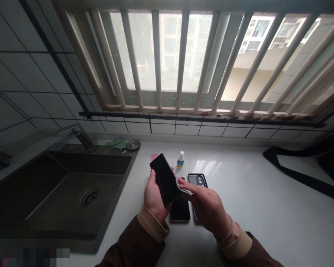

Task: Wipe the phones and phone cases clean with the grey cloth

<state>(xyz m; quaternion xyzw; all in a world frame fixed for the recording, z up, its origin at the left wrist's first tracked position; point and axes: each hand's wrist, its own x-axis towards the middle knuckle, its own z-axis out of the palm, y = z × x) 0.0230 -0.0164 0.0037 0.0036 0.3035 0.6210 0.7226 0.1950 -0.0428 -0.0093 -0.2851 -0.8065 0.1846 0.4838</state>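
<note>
A dark phone (163, 178) lies tilted in my left hand (155, 196), whose fingers wrap round its edges. At the phone's right edge, my right hand (208, 205) pinches a folded grey-white cloth (185, 190) against it. Beneath my hands a second dark phone (180, 210) rests on the white counter. A black phone case (198, 179) lies just right of it, partly covered by my right hand. Behind the held phone stand a small white spray bottle (180, 160) with a blue label and a pink piece (154, 157), partly hidden.
At the left is a sink (111, 207) with a faucet (85, 138). A green cloth (116, 144) and a metal strainer (133, 144) sit behind its corner. A black strap (295, 174) crosses the right of the counter (253, 200). A barred window rises behind.
</note>
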